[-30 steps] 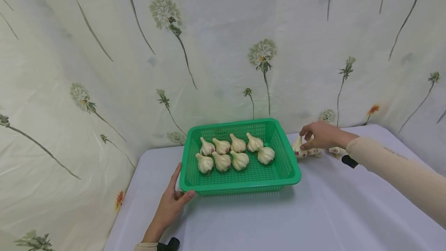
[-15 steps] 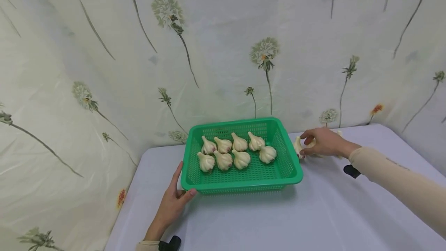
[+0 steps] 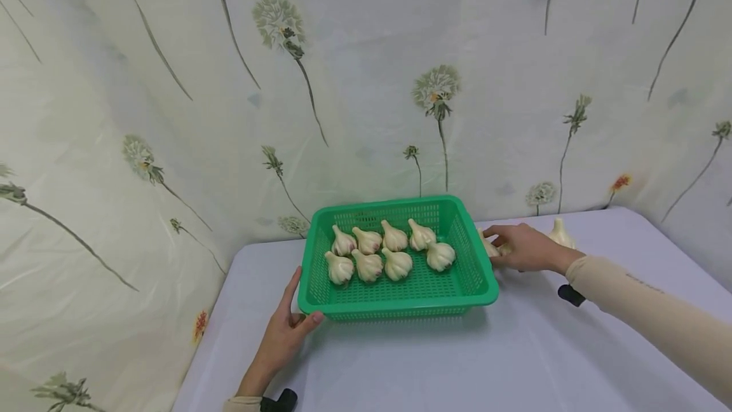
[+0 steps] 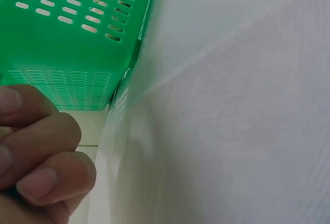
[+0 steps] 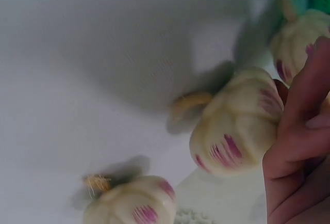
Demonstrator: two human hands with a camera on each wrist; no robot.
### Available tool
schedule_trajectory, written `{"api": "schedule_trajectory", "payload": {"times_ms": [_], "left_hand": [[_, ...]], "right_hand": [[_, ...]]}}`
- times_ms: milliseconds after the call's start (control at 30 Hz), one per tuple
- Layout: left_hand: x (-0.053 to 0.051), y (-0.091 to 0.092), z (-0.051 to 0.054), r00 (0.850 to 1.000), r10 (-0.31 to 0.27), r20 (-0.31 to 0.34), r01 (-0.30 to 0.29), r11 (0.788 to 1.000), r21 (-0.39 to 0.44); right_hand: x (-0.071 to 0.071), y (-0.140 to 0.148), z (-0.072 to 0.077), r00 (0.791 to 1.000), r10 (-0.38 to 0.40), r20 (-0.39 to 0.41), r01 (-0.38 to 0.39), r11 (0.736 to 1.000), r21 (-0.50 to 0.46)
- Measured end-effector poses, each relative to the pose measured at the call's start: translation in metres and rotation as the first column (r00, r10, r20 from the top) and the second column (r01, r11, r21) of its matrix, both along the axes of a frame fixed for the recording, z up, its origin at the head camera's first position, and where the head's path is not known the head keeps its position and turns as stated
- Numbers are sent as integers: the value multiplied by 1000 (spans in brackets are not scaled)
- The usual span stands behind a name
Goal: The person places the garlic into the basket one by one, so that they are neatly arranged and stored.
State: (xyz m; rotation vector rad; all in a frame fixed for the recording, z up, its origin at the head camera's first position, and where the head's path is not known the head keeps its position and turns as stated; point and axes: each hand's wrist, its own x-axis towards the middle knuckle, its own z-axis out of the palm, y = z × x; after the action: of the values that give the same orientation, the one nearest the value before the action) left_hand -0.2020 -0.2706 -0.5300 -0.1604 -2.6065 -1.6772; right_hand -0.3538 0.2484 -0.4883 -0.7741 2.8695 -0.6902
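Note:
My left hand (image 3: 280, 339) grips the near left corner of the green plastic basket (image 3: 394, 304), thumb on the front rim, index finger along the side. Its other fingers are curled in the left wrist view. Several garlic bulbs (image 3: 368, 266) stand inside the basket in two rows. Just right of the basket, my right hand (image 3: 528, 248) pinches a garlic bulb (image 5: 237, 121) among others on the table; its fingers partly hide it. One bulb (image 5: 304, 43) is close to the basket wall. Another garlic bulb (image 3: 562, 234) stands behind the right wrist.
A white cloth (image 3: 412, 367) covers the table. Behind the table hangs a pale curtain (image 3: 354, 100) printed with dandelions. In the right wrist view, a lower garlic bulb (image 5: 134, 206) is cut by the frame's edge.
My right hand has shifted slightly left and lowered towards the basket, uncovering the rightmost bulb behind the wrist. The left hand and the basketful of bulbs hold their places.

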Motion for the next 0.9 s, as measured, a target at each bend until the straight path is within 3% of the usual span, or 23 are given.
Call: {"api": "schedule_trajectory", "payload": {"times_ms": [133,267,500,700,900], "left_hand": [[1,0,-1,1000,-2,2,2,1000,4],[1,-1,-2,1000,0,6,0,1000,5],[0,-3,-3,1000,-2,6,2,1000,3],[0,-4,-4,1000,-5,3,5,1000,7],[-1,-3,-6,1000,-6,-4,6,1000,6]], "right_hand": [[2,-2,-5,999,24,46,-24,1000,-14],[1,-4,4,1000,20,18,-20,1000,5],[-2,-3,49,997,-44,-70,47,998,39],[-14,-2,89,988,-79,-131,83,996,26],[-19,-13,121,984,-115,-138,113,993,-22]]}}
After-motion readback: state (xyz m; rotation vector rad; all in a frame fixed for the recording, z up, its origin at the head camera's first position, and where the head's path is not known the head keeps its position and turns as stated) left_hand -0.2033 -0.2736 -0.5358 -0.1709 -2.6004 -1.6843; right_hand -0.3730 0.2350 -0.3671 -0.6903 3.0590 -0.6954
